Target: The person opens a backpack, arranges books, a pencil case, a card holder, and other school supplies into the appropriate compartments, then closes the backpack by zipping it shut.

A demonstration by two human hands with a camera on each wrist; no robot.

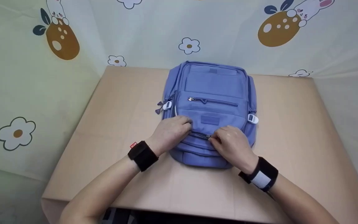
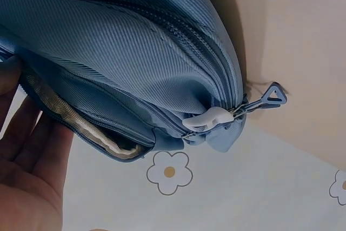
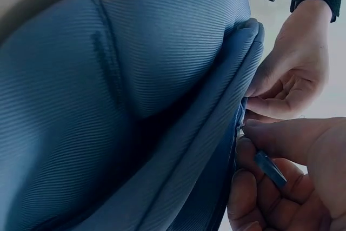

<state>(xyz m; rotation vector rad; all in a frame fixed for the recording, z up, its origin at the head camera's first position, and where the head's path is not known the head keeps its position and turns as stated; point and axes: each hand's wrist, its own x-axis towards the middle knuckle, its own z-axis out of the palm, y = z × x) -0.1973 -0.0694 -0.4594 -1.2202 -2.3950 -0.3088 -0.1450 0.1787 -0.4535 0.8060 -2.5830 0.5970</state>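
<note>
A blue backpack [image 1: 214, 84] lies on the table with its front side up. At its lower front pocket, my left hand [image 1: 173, 132] pinches the pocket's edge between thumb and fingers. In the left wrist view that pocket gapes partly open, showing a pale lining [image 2: 81, 123]. My right hand [image 1: 233, 145] pinches the pocket's zipper slider, close beside the left hand. The slider's blue pull tab [image 3: 270, 169] hangs against the curled fingers in the right wrist view. Higher up, another zipper [image 1: 216, 101] runs across the front.
The backpack rests on a tan-covered table [image 1: 120, 105]. White buckles [image 1: 253, 119] sit on both its sides, and triangular zipper pulls [image 2: 274, 94] stick out at its left. A pale curtain [image 1: 154, 34] with flower and rabbit prints surrounds the table.
</note>
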